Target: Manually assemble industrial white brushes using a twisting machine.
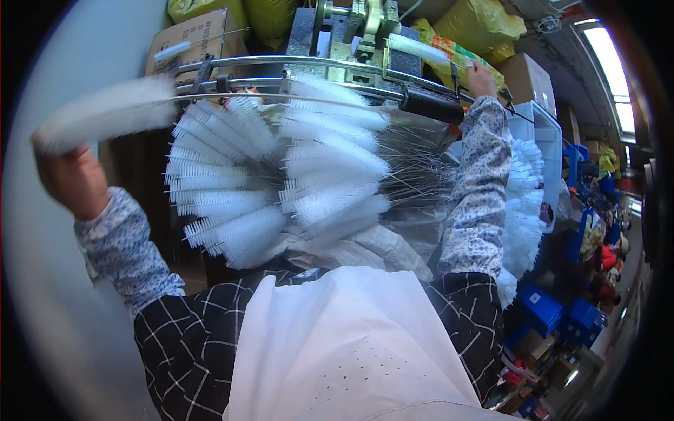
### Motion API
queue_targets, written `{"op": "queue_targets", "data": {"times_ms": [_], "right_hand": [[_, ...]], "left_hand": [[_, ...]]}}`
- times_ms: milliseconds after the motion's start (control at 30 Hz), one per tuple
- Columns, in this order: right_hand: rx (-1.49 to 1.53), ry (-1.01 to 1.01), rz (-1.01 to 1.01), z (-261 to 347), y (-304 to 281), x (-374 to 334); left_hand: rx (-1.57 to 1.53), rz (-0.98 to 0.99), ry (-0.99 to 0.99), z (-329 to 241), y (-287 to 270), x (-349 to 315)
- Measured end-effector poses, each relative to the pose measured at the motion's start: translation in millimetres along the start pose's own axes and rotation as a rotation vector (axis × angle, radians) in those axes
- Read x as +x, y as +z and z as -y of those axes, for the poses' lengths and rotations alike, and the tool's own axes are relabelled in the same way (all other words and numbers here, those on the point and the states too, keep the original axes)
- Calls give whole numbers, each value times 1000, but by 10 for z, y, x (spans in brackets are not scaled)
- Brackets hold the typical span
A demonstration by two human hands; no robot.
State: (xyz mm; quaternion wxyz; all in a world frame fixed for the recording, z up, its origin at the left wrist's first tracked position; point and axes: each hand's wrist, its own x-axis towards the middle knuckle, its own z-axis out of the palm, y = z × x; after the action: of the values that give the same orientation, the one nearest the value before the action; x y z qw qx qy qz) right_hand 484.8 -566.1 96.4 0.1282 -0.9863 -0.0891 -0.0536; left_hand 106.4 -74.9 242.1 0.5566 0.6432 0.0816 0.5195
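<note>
At the far left my left hand [78, 181], slightly smeared by motion, is closed on the outer end of a white bottle brush [116, 112]. The brush's thin wire stem runs right, in front of the machine's metal rods [260, 61]. My right hand [481, 78] is raised at the right end of the rods, fingers closed; what lies in them is too small to make out. Just left of it, another white bottle brush [418, 48] is at the machine [365, 42]. Below the rods lies a big pile of white bottle brushes [337, 154], several wire stems pointing right.
A black cylinder [430, 105] sits on the front rod. Cardboard boxes [203, 38] and yellow sacks [481, 27] stand behind. On the right are a pale blue crate [547, 133], more white brushes [523, 210] and blue bins [540, 309]. A wall [42, 281] borders the left.
</note>
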Motion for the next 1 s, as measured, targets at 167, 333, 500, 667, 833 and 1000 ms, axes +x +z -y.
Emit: {"op": "queue_targets", "data": {"times_ms": [167,333,500,667,833,1000], "right_hand": [[-404,-238,-64,18,-23,-134],[390,-243,329,77,-863,-595],[724,-517,674,1118,-1077,-1229],[730,-516,599,1887,-809,-1663],[8,-420,-172,1109,-353,-1008],[-206,-151,58,1047,-120,-752]], "left_hand": [[-68,87,-228,224,646,-295],[-237,397,-304,289,1046,-461],[-317,563,-348,267,1592,-753],[-279,653,-389,367,1711,-973],[519,879,25,713,1254,-640],[815,1000,144,1148,747,-617]]}}
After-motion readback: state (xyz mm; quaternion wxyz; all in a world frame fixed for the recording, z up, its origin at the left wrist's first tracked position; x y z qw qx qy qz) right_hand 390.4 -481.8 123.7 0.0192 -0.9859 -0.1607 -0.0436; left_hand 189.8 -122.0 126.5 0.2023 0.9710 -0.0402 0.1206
